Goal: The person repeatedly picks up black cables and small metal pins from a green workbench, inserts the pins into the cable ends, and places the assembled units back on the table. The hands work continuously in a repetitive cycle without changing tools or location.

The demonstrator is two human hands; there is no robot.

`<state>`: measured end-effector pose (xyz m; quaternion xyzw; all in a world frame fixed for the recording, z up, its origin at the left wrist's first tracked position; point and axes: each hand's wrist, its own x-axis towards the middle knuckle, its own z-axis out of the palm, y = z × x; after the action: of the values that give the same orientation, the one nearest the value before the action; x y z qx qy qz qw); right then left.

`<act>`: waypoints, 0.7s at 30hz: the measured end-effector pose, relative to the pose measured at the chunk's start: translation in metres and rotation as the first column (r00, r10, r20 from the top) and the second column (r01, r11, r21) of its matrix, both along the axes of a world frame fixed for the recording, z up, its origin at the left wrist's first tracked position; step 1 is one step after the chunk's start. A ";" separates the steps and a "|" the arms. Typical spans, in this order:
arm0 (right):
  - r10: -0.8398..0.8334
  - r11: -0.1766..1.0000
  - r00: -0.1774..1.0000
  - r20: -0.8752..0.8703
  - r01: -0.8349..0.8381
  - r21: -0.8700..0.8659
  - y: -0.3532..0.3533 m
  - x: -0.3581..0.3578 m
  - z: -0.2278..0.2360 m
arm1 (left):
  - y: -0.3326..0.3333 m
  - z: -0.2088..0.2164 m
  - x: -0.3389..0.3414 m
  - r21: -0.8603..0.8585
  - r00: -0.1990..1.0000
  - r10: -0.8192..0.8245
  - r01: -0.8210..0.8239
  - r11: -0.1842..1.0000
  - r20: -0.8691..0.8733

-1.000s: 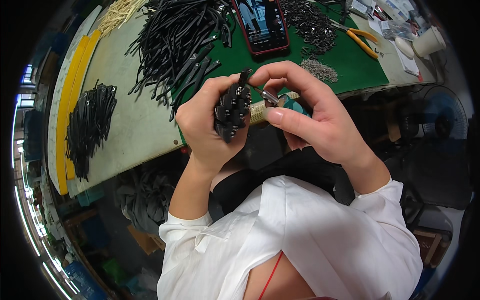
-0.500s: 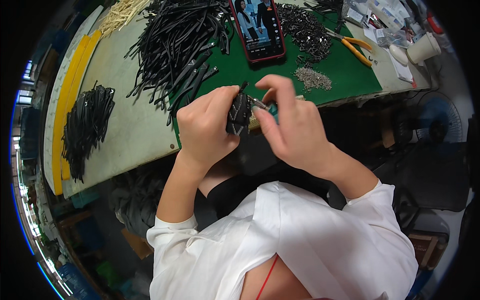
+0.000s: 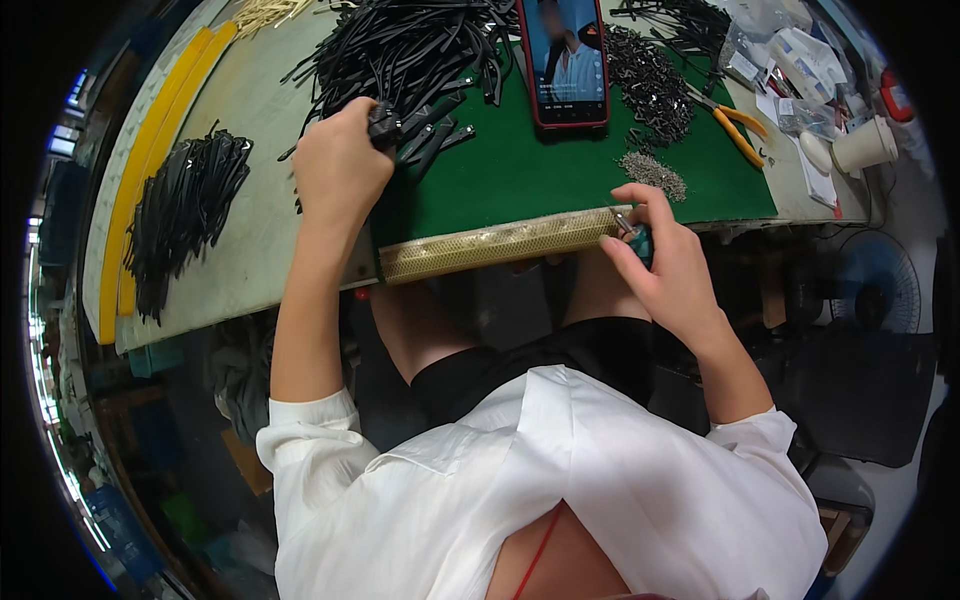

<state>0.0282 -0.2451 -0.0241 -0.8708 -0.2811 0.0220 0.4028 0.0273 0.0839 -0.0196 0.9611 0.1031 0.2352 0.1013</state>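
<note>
Left of the phone (image 3: 567, 65), I observe the left hand (image 3: 338, 160) gripping bundled black eyeglass temples (image 3: 382, 127); lower right of it, the right hand (image 3: 668, 268) holding a teal-handled screwdriver (image 3: 639, 243).

No words or numbers can be made out clearly. The phone (image 3: 570, 65) in its red case, lying on the green mat (image 3: 500, 165) on the counter (image 3: 275, 215), has short rows of tiny pale characters low on its lit screen, with a column of small white icons along the screen's right edge. Toward the upper right, a clear plastic packet (image 3: 805, 62) bears bluish print, also too small and blurred to read.
</note>
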 end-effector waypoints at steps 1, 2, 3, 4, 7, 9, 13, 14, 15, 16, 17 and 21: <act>-0.006 1.000 1.000 0.003 0.006 -0.003 -0.003 0.001 0.001 | -0.001 -0.001 0.004 0.008 0.999 -0.008 0.008 1.000 -0.050; -0.013 1.000 1.000 0.005 0.013 -0.006 -0.004 0.002 0.001 | -0.003 -0.002 0.007 0.015 0.995 -0.015 0.017 1.000 -0.100; -0.031 0.999 0.999 0.005 0.031 -0.011 -0.006 0.002 0.003 | -0.006 -0.003 0.010 0.049 0.995 -0.043 0.048 0.998 -0.094; -0.042 0.999 0.999 0.010 0.042 -0.011 -0.009 0.004 0.003 | -0.011 -0.002 0.011 0.027 0.991 -0.053 0.056 0.998 -0.125; -0.066 0.998 0.998 0.018 0.066 -0.006 -0.014 0.008 0.003 | -0.028 0.000 0.008 0.037 0.974 -0.128 0.137 0.990 -0.185; -0.080 0.997 0.997 0.017 0.080 -0.006 -0.017 0.011 0.004 | -0.027 -0.012 0.010 0.156 0.961 -0.166 0.203 0.967 -0.221; -0.121 0.991 0.992 0.024 0.122 -0.058 -0.024 0.018 0.014 | -0.031 -0.019 0.014 0.299 0.953 -0.204 0.266 0.916 -0.224; -0.117 0.988 0.992 0.040 0.121 -0.094 -0.026 0.021 0.014 | -0.026 -0.018 0.015 0.304 0.954 -0.224 0.278 0.911 -0.199; -0.115 0.983 0.992 0.055 0.122 -0.138 -0.030 0.025 0.016 | -0.025 -0.013 0.013 0.278 0.959 -0.207 0.256 0.926 -0.196; -0.121 0.975 0.990 0.067 0.131 -0.179 -0.036 0.029 0.015 | -0.025 -0.006 0.011 0.252 0.960 -0.197 0.244 0.936 -0.198; -0.093 0.973 0.993 0.075 0.106 -0.205 -0.041 0.036 0.012 | -0.022 0.001 0.011 0.241 0.966 -0.213 0.244 0.939 -0.148; 0.097 0.923 0.995 0.017 -0.083 -0.375 -0.054 0.047 0.016 | -0.033 0.033 -0.005 0.072 0.971 -0.236 0.238 0.969 -0.032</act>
<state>0.0748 -0.2989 -0.0083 -0.9179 -0.3185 0.0783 0.2232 0.0222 0.0513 0.0139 0.9724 -0.0202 0.2139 0.0910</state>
